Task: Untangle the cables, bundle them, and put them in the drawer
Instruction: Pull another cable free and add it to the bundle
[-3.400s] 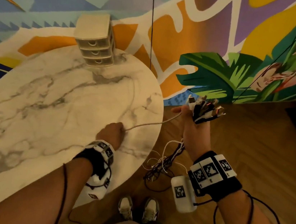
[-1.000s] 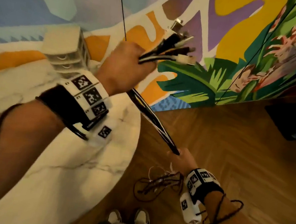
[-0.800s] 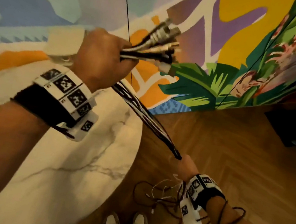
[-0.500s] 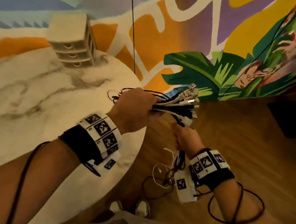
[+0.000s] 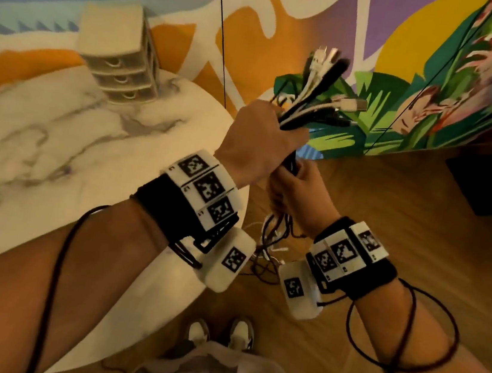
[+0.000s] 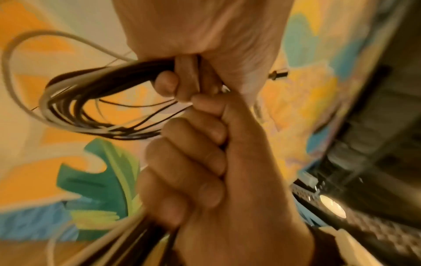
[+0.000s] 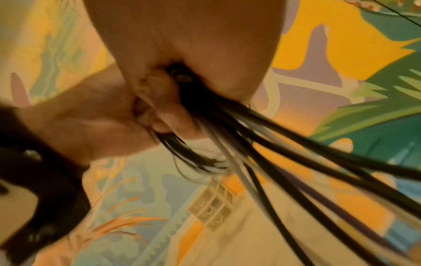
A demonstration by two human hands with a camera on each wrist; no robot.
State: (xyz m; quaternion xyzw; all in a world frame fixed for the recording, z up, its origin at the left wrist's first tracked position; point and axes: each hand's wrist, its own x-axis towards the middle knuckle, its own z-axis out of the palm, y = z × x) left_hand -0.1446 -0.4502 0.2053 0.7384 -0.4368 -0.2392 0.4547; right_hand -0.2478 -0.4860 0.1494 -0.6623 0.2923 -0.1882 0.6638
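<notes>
From the head view, the left hand (image 5: 259, 144) is fisted around a bunch of black and white cables (image 5: 315, 101), their plug ends fanning up and out above the knuckles. Just beneath it, touching, the right hand (image 5: 300, 193) grips the same bunch lower down; the loose tails hang below that hand in a tangle toward the wooden floor (image 5: 388, 236). Both hands sit just off the edge of the round marble table (image 5: 54, 161). A small cream drawer unit (image 5: 118, 56) with 3 drawers, all pushed in, stands at the far side of the table, by the painted wall (image 5: 291, 20).

The left wrist view shows the left hand's fingers (image 6: 189, 162) curled tight over the strands, with a loop of cables arcing out beside the other fist.

The right wrist view, blurred, shows the right hand's fingers (image 7: 168, 111) wrapped around dark cables that stream away, the drawer unit (image 7: 213, 207) beyond on the table.
</notes>
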